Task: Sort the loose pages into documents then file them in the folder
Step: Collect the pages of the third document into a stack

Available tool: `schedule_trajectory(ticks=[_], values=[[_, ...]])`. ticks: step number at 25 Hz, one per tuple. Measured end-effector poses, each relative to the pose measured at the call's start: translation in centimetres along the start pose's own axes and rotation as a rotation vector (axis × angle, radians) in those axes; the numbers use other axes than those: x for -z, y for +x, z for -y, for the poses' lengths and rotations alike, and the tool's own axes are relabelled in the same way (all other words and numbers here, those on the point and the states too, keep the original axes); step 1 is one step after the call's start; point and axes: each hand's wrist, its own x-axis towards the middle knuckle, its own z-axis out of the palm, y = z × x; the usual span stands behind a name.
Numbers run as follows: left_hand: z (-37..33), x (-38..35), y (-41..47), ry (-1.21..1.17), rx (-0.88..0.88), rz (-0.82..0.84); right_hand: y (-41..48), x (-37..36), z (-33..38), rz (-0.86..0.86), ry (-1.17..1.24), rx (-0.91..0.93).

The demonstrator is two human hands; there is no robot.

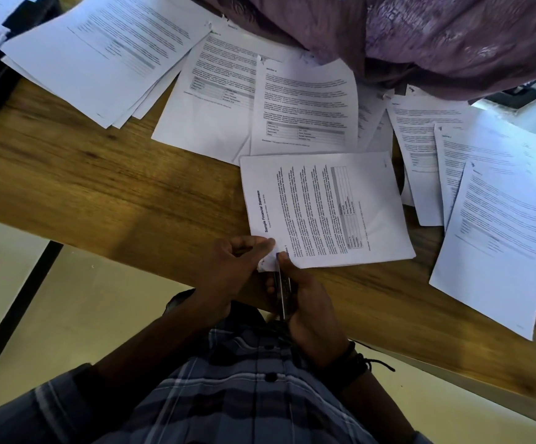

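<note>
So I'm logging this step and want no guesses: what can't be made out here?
Head view:
The tool in the right hand: fingers wrap it; type unclear.
Held corner of the Sample Financial Statement pages: under the left hand.
The far sheets: text blurred.
A folder: none identifiable; purple cloth covers the table's far edge.

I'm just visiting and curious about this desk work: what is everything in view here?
Financial statement set: one, white, table middle, near corner at the hands.
Loose pages: many, white, printed, spread over the table's far side and right.
Stapler: one, dark, seemingly a stapler, at the set's corner.
Table: one, brown wood.
Cloth: one, purple, patterned, top right.
Wristband: one, dark, right wrist.
Checked shirt: one, blue-grey, bottom.
Left hand: pinches the set's corner.
Right hand: grips the stapler.
</note>
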Motion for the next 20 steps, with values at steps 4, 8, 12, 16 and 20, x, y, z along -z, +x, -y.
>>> schedule_trajectory(ticks=[4,8,12,16,20], values=[[-0.1,-1.3,-0.4,-0.048,0.039,0.074,-0.4,-0.2,0.4,0.022,0.004,-0.058],[0.1,-2.4,-0.4,-0.044,0.079,0.061,-0.6,-0.2,0.3,0.005,0.066,-0.063],[0.6,-2.8,-0.4,-0.014,0.068,-0.012,-0.8,0.0,0.3,0.008,0.090,-0.026],[0.5,-2.5,-0.1,-0.022,0.091,-0.006,-0.7,0.6,1.1,0.120,-0.068,-0.046],[-0.1,-1.9,0.1,0.077,-0.059,-0.023,-0.8,3.1,1.3,0.160,-0.517,0.154]])
